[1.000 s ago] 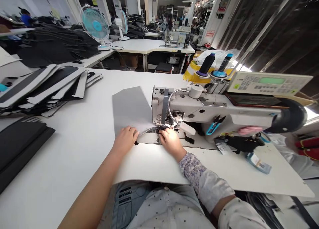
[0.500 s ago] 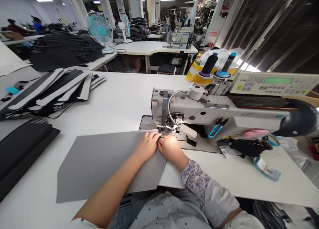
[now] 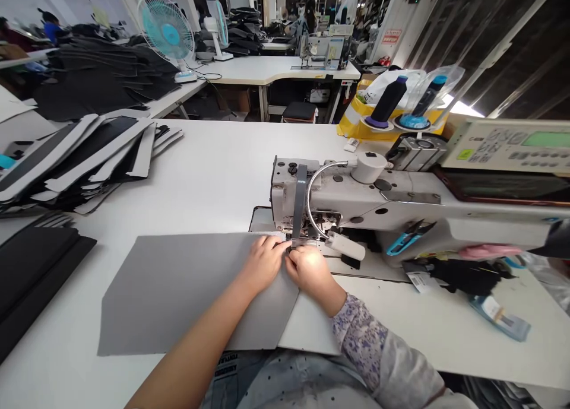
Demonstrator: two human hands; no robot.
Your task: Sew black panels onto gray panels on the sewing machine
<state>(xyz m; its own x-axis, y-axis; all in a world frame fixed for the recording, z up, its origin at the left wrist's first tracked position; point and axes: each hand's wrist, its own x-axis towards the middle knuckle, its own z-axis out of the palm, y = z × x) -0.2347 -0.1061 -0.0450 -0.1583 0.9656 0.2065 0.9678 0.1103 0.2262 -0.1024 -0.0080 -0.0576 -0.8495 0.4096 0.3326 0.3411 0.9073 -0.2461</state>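
A large grey panel (image 3: 178, 290) lies flat on the white table, its right end under the head of the sewing machine (image 3: 329, 195). My left hand (image 3: 263, 260) rests on the panel's upper right part, palm down, fingertips close to the needle area. Just right of it, my right hand (image 3: 309, 269) is closed in a pinch at the panel's edge beside the presser foot. A small dark piece shows between the fingertips; its shape is mostly hidden. The two hands nearly touch.
Stacked grey and black strips (image 3: 102, 154) and black folded pieces (image 3: 40, 278) lie at left. Blue snips (image 3: 407, 238) sit on the machine, with thread cones (image 3: 388, 103) behind. A clear blue packet (image 3: 501, 318) lies at right. Two fans (image 3: 168, 34) stand farther back.
The camera view has shifted, so the machine appears larger and farther right. Both hands stay by the needle area, the right one slightly farther from the left. The panel has barely moved.
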